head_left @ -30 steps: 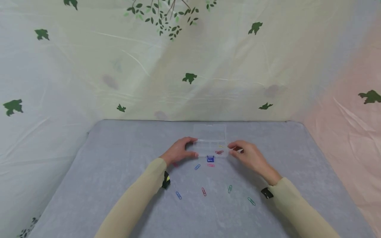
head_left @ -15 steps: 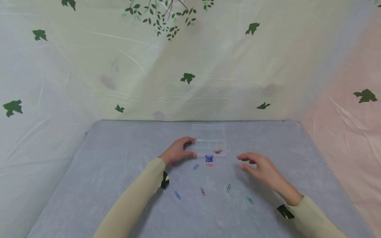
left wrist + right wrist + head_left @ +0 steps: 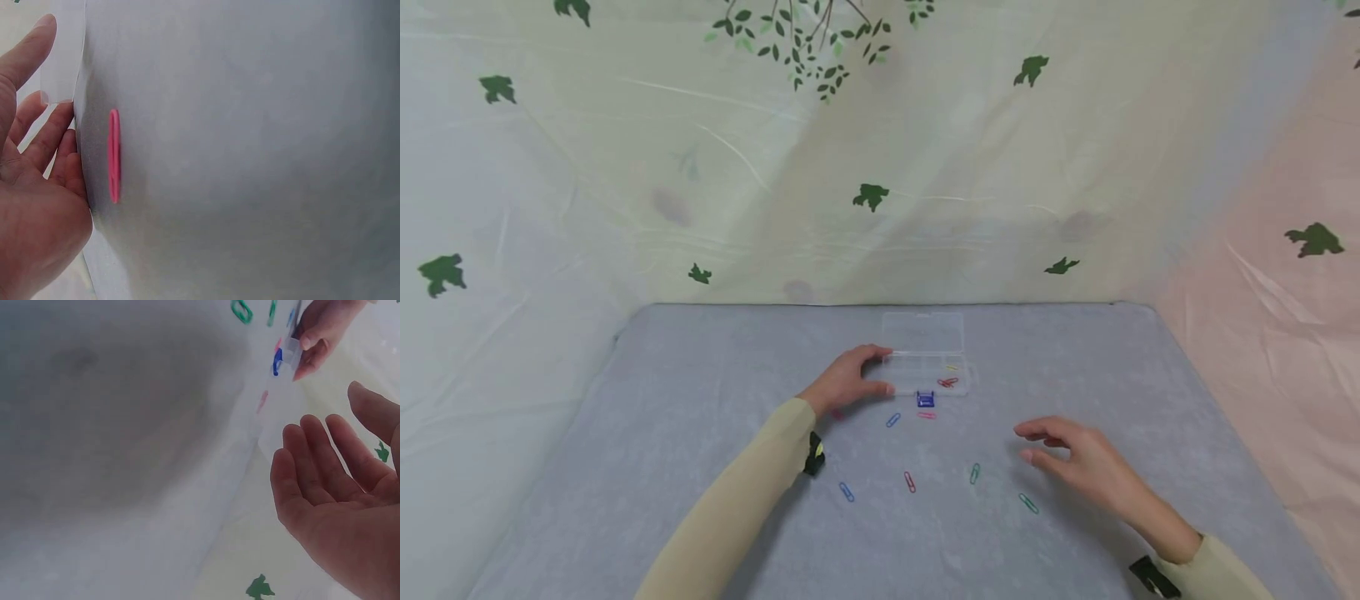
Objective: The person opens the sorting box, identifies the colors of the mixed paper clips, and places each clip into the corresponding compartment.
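Note:
A clear plastic box (image 3: 904,392) stands at the far middle of the table, its lid (image 3: 922,332) folded back. A blue clasp (image 3: 926,400) sits at its front. Inside on the right lie a yellow paper clip (image 3: 952,367) and red paper clips (image 3: 948,382). My left hand (image 3: 844,382) holds the box's left end between thumb and fingers. My right hand (image 3: 1082,460) hovers to the right of the loose clips, fingers relaxed and holding nothing. Nearest it are two green paper clips, one (image 3: 1028,503) closer than the other (image 3: 974,473).
More paper clips lie on the grey cloth: blue (image 3: 892,420) and pink (image 3: 927,415) before the box, blue (image 3: 846,492) and red (image 3: 909,482) closer in. A pink paper clip (image 3: 114,156) lies beside my left wrist. A patterned curtain (image 3: 775,208) rises behind the table.
My right hand has drawn back from the box's right side, toward me and to the right. My left hand keeps its place on the box.

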